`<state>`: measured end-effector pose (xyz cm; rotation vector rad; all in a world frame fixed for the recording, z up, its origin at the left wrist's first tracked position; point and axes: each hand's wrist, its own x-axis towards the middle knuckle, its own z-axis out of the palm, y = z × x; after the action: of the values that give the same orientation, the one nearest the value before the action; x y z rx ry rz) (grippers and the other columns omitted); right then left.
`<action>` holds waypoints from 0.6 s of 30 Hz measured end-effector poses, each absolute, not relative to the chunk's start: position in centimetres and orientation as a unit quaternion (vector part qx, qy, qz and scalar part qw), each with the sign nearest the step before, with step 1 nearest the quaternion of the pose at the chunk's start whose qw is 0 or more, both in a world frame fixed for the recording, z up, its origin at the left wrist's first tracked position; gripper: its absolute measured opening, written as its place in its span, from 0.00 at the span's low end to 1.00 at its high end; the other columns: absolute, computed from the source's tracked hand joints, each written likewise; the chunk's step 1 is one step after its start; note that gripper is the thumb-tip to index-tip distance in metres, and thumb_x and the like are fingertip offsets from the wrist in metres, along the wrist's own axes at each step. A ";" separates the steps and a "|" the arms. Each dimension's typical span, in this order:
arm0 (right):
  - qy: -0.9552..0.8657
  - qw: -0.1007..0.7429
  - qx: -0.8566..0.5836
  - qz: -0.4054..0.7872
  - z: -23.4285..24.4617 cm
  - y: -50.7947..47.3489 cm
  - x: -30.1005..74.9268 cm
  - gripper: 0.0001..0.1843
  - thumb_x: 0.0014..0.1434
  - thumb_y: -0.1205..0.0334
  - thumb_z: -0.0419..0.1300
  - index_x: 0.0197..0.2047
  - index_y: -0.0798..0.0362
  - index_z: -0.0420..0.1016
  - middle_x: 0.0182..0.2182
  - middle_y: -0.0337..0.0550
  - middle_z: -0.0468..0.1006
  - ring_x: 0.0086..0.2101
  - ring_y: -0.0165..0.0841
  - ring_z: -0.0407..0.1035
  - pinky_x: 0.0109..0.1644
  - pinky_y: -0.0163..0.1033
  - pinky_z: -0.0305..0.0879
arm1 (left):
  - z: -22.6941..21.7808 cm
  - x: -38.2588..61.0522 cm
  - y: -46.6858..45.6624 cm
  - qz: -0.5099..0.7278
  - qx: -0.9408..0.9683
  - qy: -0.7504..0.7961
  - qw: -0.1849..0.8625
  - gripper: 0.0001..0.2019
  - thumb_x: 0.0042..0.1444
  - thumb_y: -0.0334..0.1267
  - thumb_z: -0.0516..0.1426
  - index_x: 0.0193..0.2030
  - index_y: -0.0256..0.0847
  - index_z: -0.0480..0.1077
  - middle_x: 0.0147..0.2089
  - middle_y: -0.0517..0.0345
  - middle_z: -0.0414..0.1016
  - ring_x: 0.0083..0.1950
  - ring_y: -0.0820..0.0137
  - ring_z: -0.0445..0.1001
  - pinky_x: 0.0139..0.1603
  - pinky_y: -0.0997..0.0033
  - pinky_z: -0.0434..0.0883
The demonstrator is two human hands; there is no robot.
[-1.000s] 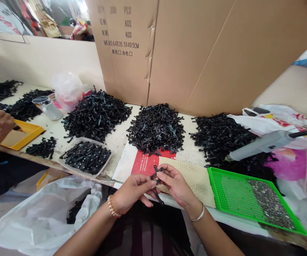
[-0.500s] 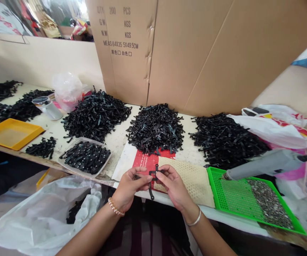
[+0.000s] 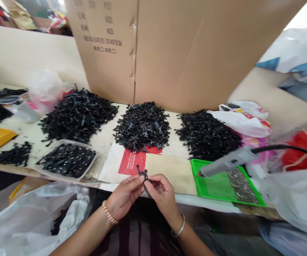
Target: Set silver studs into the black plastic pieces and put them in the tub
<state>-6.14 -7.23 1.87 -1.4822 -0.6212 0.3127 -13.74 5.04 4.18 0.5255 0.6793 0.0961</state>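
Head view, sole view. The left hand (image 3: 125, 195) and right hand (image 3: 164, 199) meet just in front of the bench (image 3: 107, 133), near the middle of its front edge. Fingers of both hands are closed in a pinch on a slender black workpiece (image 3: 146, 176); no gap is seen between thumb and piece on either side. Its ends project above the thumbs and its lower part runs down between the hands. Whether it is one part or several joined cannot be determined; the join area is partly covered by the fingers.

Behind the hands lie a red-and-white sheet (image 3: 130, 161) and, to its right, a beige textured mat (image 3: 169, 174) reaching the front edge. A green tray (image 3: 230, 201) stands towards the right end of that edge, with small metal pieces (image 3: 241, 185) gathered at its right. A grey corded tool (image 3: 226, 163) slants above it, tip over the tray's left side; contact cannot be confirmed.

Assessment: handling appears to call for light, steady pressure, since the arms look thin and could slip or twist. Thumbs are best kept clear of the holes and crossing point so that alignment can be checked. Working above the mat would seem safer against drops than working beyond the front edge.
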 end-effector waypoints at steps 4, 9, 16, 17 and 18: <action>-0.310 0.642 -0.701 0.026 2.1 -8.6 -6.5 0.05 0.57 0.61 0.63 0.38 0.49 0.74 0.37 0.42 0.69 0.39 0.35 0.67 0.42 0.40 0.68 | 4.6 -13.0 4.4 0.025 0.319 0.333 0.887 0.16 0.33 0.34 0.74 0.30 0.33 0.77 0.32 0.55 0.79 0.32 0.72 0.76 0.34 0.78 0.76; -0.289 0.606 -0.741 -0.005 1.9 -11.0 -5.8 0.13 0.58 0.59 0.63 0.47 0.44 0.73 0.42 0.44 0.66 0.42 0.37 0.66 0.45 0.43 0.68 | 5.7 -9.4 3.1 -0.016 0.371 0.324 0.870 0.10 0.42 0.32 0.71 0.28 0.36 0.74 0.29 0.57 0.78 0.29 0.72 0.76 0.28 0.78 0.75; -0.160 0.638 -0.716 -0.234 5.2 -15.5 4.2 0.33 0.57 0.57 0.63 0.63 0.42 0.54 0.59 0.48 0.55 0.56 0.38 0.57 0.61 0.48 0.56 | 6.0 -1.7 0.5 -0.098 0.451 0.276 0.843 0.06 0.48 0.28 0.67 0.28 0.32 0.74 0.30 0.51 0.79 0.29 0.71 0.77 0.27 0.79 0.74; -0.160 0.638 -0.716 -0.232 5.7 -15.6 6.2 0.37 0.55 0.56 0.65 0.63 0.43 0.52 0.61 0.48 0.54 0.58 0.39 0.55 0.63 0.48 0.54 | 5.8 -0.7 0.0 -0.113 0.459 0.264 0.841 0.06 0.48 0.28 0.67 0.27 0.32 0.74 0.30 0.50 0.79 0.29 0.71 0.77 0.28 0.79 0.75; -0.173 0.644 -0.714 -0.213 6.2 -15.6 8.2 0.40 0.53 0.55 0.66 0.64 0.43 0.51 0.60 0.48 0.56 0.58 0.39 0.55 0.62 0.47 0.54 | 5.6 0.2 -0.6 -0.127 0.466 0.256 0.838 0.06 0.47 0.28 0.67 0.27 0.32 0.74 0.29 0.50 0.78 0.29 0.70 0.77 0.29 0.78 0.75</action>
<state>8.17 -15.61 6.16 -1.6264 -0.3932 -0.4854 0.21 -0.58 5.56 0.9851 0.5410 -0.2692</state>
